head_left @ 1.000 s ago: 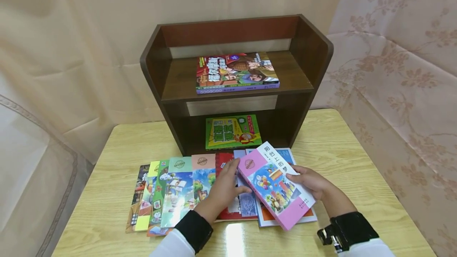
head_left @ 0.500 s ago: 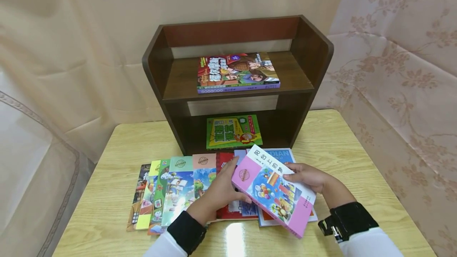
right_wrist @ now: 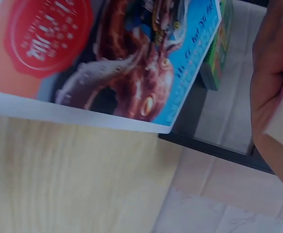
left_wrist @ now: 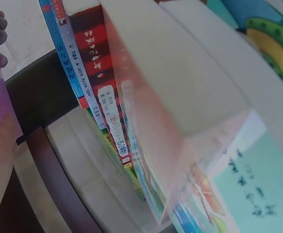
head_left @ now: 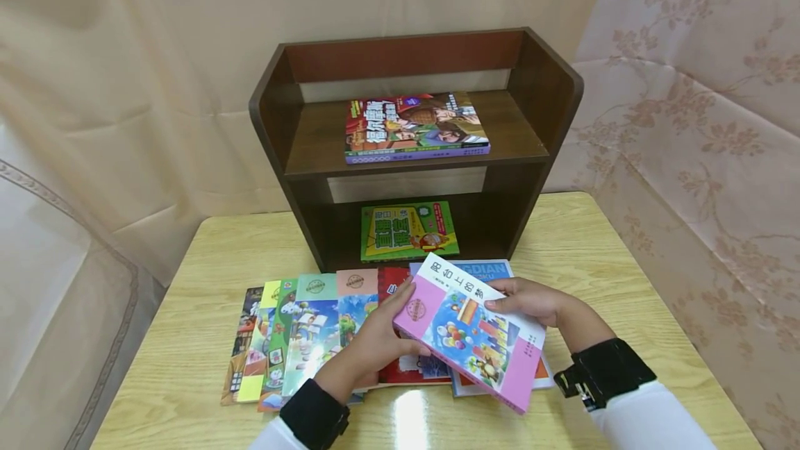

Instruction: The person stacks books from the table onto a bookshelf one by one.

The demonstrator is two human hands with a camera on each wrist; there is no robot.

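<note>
Pink-and-white book (head_left: 471, 335) is being held slantwise over a row of books (head_left: 315, 332) in the head view, left hand (head_left: 378, 335) gripping its left edge, right hand (head_left: 531, 301) its upper-right edge; the left wrist view is showing a red-spined book (left_wrist: 96, 58); the right wrist view is showing an octopus-covered book (right_wrist: 126, 63) near the right hand.

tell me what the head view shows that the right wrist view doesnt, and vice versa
Only the head view shows the left hand, stacked books on the upper shelf, and the balloons printed on the pink book.

Only the right wrist view shows the tentacled creature and round red seal on the blue-and-orange book.

Both show the right hand, those two books, the dark brown bookshelf and the wooden table.
</note>
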